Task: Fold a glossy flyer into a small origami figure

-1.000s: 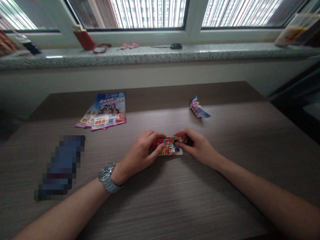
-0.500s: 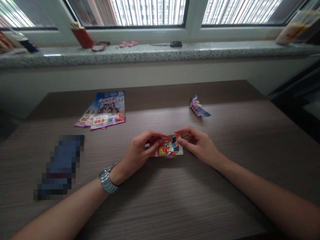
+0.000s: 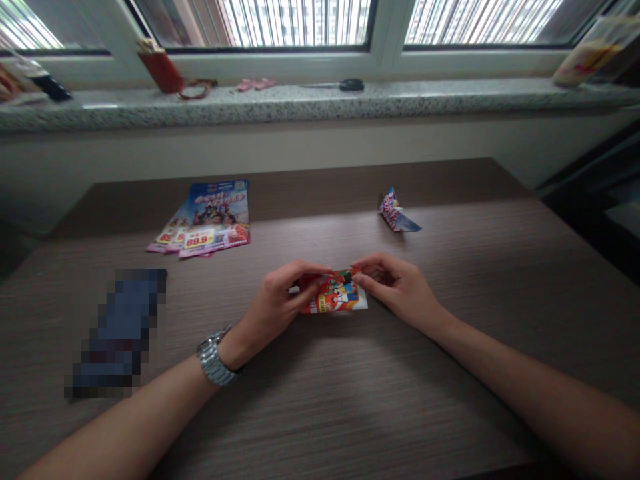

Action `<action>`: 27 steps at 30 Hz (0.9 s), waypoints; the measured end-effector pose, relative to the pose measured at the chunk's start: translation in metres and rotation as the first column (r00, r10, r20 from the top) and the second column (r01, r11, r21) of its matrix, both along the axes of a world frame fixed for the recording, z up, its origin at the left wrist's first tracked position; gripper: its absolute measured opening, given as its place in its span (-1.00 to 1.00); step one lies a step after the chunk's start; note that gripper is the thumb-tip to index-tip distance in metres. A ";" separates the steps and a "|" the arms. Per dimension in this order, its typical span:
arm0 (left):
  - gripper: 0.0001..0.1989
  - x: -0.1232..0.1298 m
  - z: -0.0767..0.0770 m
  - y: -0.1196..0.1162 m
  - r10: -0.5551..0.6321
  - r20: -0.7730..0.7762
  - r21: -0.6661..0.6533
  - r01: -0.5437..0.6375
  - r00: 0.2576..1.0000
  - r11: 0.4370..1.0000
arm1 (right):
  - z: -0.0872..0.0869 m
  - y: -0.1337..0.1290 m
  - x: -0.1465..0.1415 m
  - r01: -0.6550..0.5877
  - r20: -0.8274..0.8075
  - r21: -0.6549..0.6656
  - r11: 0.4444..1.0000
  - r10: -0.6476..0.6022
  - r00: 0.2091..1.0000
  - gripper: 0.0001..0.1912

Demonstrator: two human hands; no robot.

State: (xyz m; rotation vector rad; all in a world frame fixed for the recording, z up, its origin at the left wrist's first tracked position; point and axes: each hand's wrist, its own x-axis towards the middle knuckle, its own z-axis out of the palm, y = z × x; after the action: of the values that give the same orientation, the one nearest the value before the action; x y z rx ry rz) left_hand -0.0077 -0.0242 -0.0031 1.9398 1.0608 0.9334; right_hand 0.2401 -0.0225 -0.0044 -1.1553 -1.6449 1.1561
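Between my two hands, low over the middle of the table, is a folded paper flyer (image 3: 336, 296), red with printed cartoon figures and a white corner. My left hand (image 3: 293, 288), with a metal watch on its wrist, pinches the flyer's left part between thumb and fingers. At the upper right corner, my right hand (image 3: 387, 280) grips the flyer with thumb and fingertips. My left fingers hide part of the paper's left side.
Several glossy flyers (image 3: 215, 220) lie fanned out at the back left. A folded paper piece (image 3: 397, 213) stands at the back right. A blurred dark flat object (image 3: 120, 327) lies at the left. Small items, including scissors (image 3: 351, 85), rest on the granite sill (image 3: 300, 107).
My right fingertips have shifted very slightly on the flyer's right edge, showing a bit more of its print. The whole view has tilted a little; both hands still hold the flyer.
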 end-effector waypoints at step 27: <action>-0.82 -0.001 -0.003 0.000 0.021 0.027 -0.044 -0.020 0.999 0.999 | -0.002 -0.002 0.002 0.016 0.039 0.036 0.999 -0.018 0.999 -0.82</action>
State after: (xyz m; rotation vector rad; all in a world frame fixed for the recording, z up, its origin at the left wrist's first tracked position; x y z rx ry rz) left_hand -0.0084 -0.0245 -0.0061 1.8788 1.0783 0.9380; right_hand 0.2418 -0.0246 -0.0064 -1.1738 -1.6753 1.0959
